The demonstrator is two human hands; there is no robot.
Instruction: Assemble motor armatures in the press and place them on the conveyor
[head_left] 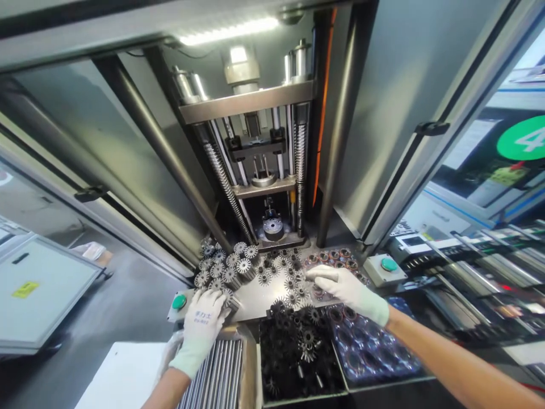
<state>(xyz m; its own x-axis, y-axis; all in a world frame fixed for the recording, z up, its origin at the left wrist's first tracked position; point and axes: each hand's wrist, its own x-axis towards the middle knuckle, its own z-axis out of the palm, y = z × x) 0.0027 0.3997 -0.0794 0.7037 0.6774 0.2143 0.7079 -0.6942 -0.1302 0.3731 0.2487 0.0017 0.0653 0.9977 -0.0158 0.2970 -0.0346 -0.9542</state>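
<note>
Our steel bench (272,301) stands before an open press (264,170), with two green buttons (179,301) at its sides. Our gloved hands stay well apart: the left hand (200,332) clamps one toothed steel rotor (229,301) among dozens, and the right hand (347,289) lies open beside a tray of rings (332,262).

The camera sits on the person's head and looks forward and down. It is very close to the left hand in a white glove (200,329) and the right hand in a white glove (349,292), which reach in from the bottom of the frame. Straight ahead, in the upper middle of the frame, stands a tall grey metal press (251,142). It is a bit farther off, just past the flat steel table (255,298) near the middle of the frame.
</note>
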